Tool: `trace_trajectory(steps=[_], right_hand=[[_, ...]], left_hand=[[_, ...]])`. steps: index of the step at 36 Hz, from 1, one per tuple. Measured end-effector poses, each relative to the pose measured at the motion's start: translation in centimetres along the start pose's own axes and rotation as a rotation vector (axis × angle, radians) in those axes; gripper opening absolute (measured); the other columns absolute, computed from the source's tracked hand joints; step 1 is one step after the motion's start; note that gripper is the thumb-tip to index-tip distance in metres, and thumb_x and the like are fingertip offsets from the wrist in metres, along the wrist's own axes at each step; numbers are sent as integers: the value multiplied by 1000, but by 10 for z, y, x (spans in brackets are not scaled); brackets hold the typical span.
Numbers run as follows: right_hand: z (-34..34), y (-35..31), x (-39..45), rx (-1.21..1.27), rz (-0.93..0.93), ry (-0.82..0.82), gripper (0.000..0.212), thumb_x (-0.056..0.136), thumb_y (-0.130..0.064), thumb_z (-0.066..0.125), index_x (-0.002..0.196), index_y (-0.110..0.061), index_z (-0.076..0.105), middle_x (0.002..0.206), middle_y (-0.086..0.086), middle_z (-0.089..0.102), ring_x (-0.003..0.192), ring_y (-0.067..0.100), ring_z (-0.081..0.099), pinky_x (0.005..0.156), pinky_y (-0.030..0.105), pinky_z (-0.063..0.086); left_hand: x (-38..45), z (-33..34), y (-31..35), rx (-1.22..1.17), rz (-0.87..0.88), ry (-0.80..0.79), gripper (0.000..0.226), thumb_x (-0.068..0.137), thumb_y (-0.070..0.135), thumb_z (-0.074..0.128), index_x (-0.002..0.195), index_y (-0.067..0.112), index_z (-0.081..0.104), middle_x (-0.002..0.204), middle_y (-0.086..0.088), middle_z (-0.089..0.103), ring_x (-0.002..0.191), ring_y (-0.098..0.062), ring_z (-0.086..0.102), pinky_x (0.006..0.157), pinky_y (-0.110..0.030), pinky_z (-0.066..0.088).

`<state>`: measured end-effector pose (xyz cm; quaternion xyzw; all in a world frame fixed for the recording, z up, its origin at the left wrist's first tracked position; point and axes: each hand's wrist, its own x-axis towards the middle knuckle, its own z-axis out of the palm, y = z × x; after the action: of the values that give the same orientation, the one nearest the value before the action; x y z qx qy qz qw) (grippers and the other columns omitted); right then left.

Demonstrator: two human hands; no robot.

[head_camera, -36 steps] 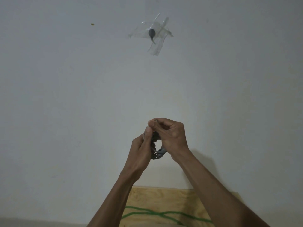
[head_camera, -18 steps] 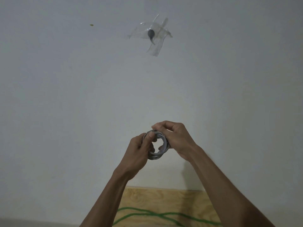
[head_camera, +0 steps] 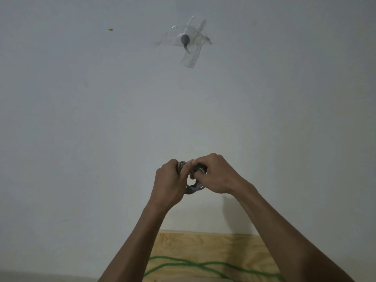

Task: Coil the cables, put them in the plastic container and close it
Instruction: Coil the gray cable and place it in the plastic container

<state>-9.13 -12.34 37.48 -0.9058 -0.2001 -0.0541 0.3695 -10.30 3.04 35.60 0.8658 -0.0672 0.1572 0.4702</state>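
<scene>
A pale plywood surface (head_camera: 213, 247) with visible grain occupies the bottom centre of the view; only its far portion shows, the edge meeting a plain light wall. A thin green cable (head_camera: 183, 261) lies directly on the surface in loose crossing strands, running leftward to rightward near the frame's bottom.

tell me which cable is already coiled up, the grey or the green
The grey cable: it is wound into a small ring held between the left hand and right hand. The green cable lies loose on the wooden board.
</scene>
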Motion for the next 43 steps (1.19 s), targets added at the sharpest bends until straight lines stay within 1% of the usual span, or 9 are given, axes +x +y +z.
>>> trace_trajectory(steps=[4,11,14,17,20,23,28,34,43], right_hand=[[0,3,-3,264,32,-28,44,86,1,53,121,-24,59,86,5,76,80,13,72,78,34,61],[1,5,-7,542,-9,-49,43,86,8,53,120,-19,53,83,17,72,74,22,66,77,40,58],[1,3,-7,391,-49,18,40,79,-7,75,108,-31,61,102,-1,71,81,21,70,75,35,59],[3,3,-4,174,-188,210,48,68,-19,87,107,-36,66,112,-10,64,90,11,67,73,25,57],[9,9,-2,-11,-432,370,53,69,-15,83,119,-28,69,114,-8,62,94,9,63,65,18,49],[13,11,-4,-153,-589,498,49,77,-14,79,121,-32,69,119,-6,59,96,14,62,58,30,54],[16,14,-1,-345,-774,551,14,92,-9,66,93,-16,78,99,1,71,91,23,63,55,36,52],[11,7,2,-80,-618,603,3,82,-10,79,82,-8,76,82,1,73,79,21,64,67,37,54],[0,-2,-7,438,-74,465,6,80,-21,82,77,-21,77,79,-11,76,81,9,72,80,38,60]], left_hand=[[-3,1,-1,-99,21,-7,30,97,48,54,106,20,47,65,4,65,51,-6,57,44,-13,41],[1,2,-5,-63,31,12,53,97,55,49,76,7,59,62,-1,60,54,-12,49,54,-26,42],[2,0,-5,-278,-63,-40,56,95,55,54,78,2,63,58,-1,61,56,-19,58,55,-37,53],[-1,-2,1,-538,-129,-93,51,99,42,53,81,-4,66,51,-5,55,46,-16,59,46,-23,49],[1,-2,3,-634,-158,-109,53,97,45,52,71,1,68,50,-5,50,44,-17,50,42,-20,39],[2,-3,3,-696,-133,-153,56,95,51,49,52,16,62,48,-6,48,49,-23,48,50,-27,35],[3,-6,-1,-788,-120,-242,53,94,53,48,71,13,74,64,-14,48,61,-24,43,59,-35,32],[5,-7,-10,-799,-66,-284,35,93,41,55,89,12,75,60,-4,45,57,-17,40,58,-31,33],[5,-16,-21,-486,42,-305,19,97,24,63,115,16,63,75,-3,59,72,-18,53,65,-34,46]])
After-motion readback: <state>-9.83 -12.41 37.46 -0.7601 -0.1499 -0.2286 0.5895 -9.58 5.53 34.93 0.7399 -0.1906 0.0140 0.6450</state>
